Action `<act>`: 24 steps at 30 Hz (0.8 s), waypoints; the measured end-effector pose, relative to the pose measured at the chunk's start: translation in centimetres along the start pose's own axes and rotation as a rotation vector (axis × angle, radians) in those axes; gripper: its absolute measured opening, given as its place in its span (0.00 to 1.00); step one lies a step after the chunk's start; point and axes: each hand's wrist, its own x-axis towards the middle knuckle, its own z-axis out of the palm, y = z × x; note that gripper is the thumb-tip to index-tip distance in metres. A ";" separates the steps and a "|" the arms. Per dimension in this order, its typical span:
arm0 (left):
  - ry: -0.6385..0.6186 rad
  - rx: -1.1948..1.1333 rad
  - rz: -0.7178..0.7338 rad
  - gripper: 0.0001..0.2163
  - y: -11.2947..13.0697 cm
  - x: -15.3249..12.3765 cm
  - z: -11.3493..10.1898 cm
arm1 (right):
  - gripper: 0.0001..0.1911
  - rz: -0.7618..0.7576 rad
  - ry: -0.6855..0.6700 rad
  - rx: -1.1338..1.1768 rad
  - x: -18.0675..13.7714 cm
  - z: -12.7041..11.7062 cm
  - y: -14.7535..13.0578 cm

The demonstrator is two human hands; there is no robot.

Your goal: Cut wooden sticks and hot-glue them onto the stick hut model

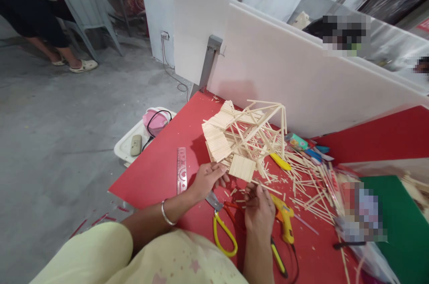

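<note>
A model built of thin pale wooden sticks (217, 143), with slatted panels and an open frame, rests on the red table. My left hand (208, 180) is closed at its near edge, thumb and fingers pinching beside a small slatted panel (241, 168). My right hand (259, 207) is closed around a thin wooden stick (270, 187) just below that panel's right corner. Yellow-handled scissors (225, 235) lie between my forearms. To the right of my right hand is a yellow glue gun (285, 219), with a yellow-and-black cutter (279, 257) below it.
A clear ruler (181, 170) lies left of the model. Loose sticks (313, 185) and a yellow tool (280, 161) lie to the right. A white board (264, 60) stands behind the red table (150, 172). Left of the table, a white tray (121, 148) holds a remote.
</note>
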 end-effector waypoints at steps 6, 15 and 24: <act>-0.001 -0.006 0.007 0.18 0.0 0.1 0.0 | 0.18 -0.006 -0.002 0.006 -0.2 -0.1 -0.2; 0.001 0.019 0.010 0.18 0.0 0.1 -0.1 | 0.16 0.004 0.003 0.005 0.1 -0.1 0.1; -0.007 0.005 0.015 0.17 -0.2 0.1 -0.2 | 0.16 0.001 0.000 0.002 0.1 -0.2 0.1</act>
